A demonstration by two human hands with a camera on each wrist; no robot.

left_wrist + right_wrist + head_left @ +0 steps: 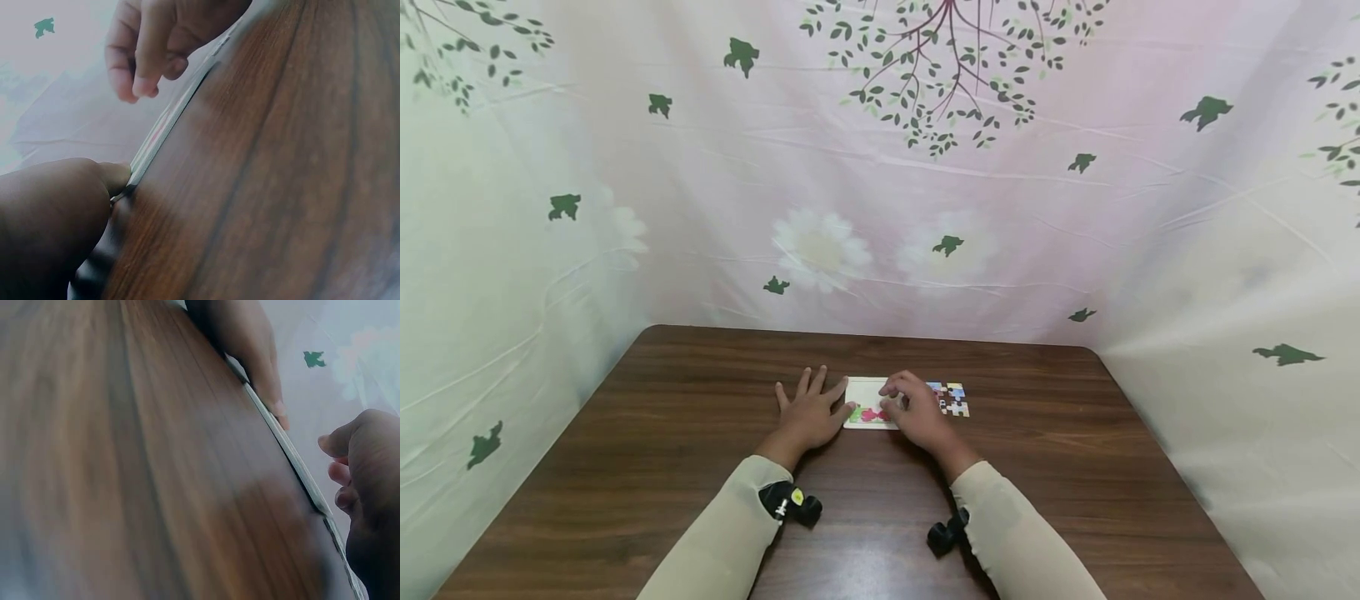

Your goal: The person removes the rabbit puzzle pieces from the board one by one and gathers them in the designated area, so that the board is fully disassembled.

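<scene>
A flat white puzzle board lies on the table, with green and red picture pieces along its near side. My left hand is spread flat at the board's left end, its thumb and index finger at the edge. Over the board's right part, my right hand hovers with bent fingers, thumb and index tips apart. No piece shows between them. In the left wrist view the right hand is above the board's thin edge. The right wrist view shows the left thumb on that edge.
Loose jigsaw pieces lie joined in a small group right of the board, partly behind the right hand. Brown wooden table surrounds them. A patterned cloth hangs behind and on both sides.
</scene>
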